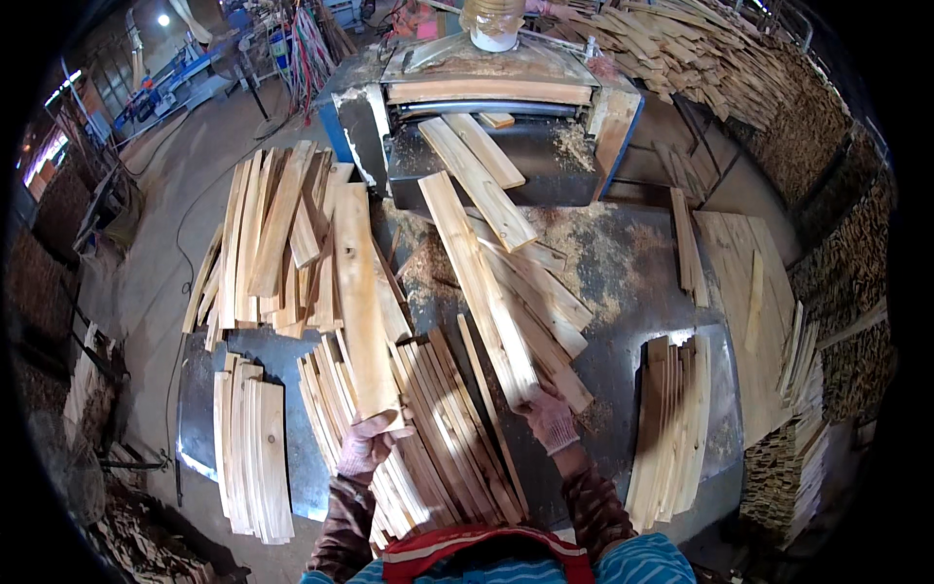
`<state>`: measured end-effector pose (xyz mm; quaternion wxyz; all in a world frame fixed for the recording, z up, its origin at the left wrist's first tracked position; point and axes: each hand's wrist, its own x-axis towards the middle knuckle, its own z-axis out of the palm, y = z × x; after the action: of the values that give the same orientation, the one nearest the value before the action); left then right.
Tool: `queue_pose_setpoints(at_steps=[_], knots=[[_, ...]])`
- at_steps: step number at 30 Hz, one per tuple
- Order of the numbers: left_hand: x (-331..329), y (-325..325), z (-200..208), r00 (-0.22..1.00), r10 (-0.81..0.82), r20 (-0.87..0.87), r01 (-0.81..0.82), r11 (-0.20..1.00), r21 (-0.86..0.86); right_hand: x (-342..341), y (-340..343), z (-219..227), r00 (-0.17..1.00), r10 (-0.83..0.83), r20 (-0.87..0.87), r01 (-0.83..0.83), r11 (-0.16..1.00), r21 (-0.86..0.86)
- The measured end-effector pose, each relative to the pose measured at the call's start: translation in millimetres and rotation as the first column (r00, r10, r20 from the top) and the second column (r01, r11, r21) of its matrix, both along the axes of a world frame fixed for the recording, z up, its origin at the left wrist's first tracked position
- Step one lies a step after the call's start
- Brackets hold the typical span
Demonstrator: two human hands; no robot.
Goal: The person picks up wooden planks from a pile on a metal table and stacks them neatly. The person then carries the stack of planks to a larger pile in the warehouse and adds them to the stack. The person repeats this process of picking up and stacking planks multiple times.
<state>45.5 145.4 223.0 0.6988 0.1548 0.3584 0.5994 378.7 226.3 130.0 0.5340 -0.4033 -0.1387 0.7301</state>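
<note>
Left hand [368, 448]: grip closed on the near end of a wide pale board [360, 282], thumb on the upper face. Board points away from the person, over the row of boards [452, 419] in the middle and along the right side of the loose pile [258, 243]. Right hand [551, 419]: grip closed at the near end of a long knotty board [472, 268], fingers partly hidden. That board slants up and left toward the machine [488, 91], lying over a few loose slats [545, 311]. Both hands look gloved, patterned dark sleeves behind them.

Machine has blue sides and a roller across its opening; a plank [477, 180] sticks out over its front edge, with a shorter plank [496, 156] and a small offcut [498, 120] on the bed. Dark tabletop [623, 282] in front, sawdust [584, 229] scattered on it. Neat stack [253, 453] at lower left, another stack [671, 428] at lower right, both well apart from the hands. Large heap of thin wood strips [671, 49] at upper right, beyond the machine
</note>
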Motion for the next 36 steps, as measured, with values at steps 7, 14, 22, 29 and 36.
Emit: queue_pose_setpoints(at_steps=[7, 14, 22, 29, 36], knots=[[28.4, -47.7, -53.3, 0.984, -0.134, 0.115, 0.149, 0.979, -0.137, 77.3, -123.2, -2.1, 0.896, 0.348, 0.277, -0.284, 0.927, -0.246], [46.6, -53.5, -26.2, 0.971, -0.215, 0.105, 0.218, 0.976, -0.022, 134.5, -217.8, -130.7, -0.189, 0.508, 0.841, -0.872, 0.308, -0.381], [39.1, -61.6, -32.3, 0.987, -0.159, 0.024, 0.160, 0.985, -0.070, -3.5, -105.1, -41.2, 0.043, 0.337, 0.941, -0.525, 0.809, -0.266], [39.6, -52.9, -48.3, 0.993, -0.110, -0.036, 0.104, 0.986, -0.127, -2.2, -80.7, -57.3, 0.023, 0.456, 0.889, -0.702, 0.641, -0.310], [-45.2, 41.4, 10.6, 0.917, -0.096, -0.387, 0.116, 0.993, 0.029, 1.5, 23.8, -63.9, 0.287, 0.318, 0.904, -0.616, 0.784, -0.080]])
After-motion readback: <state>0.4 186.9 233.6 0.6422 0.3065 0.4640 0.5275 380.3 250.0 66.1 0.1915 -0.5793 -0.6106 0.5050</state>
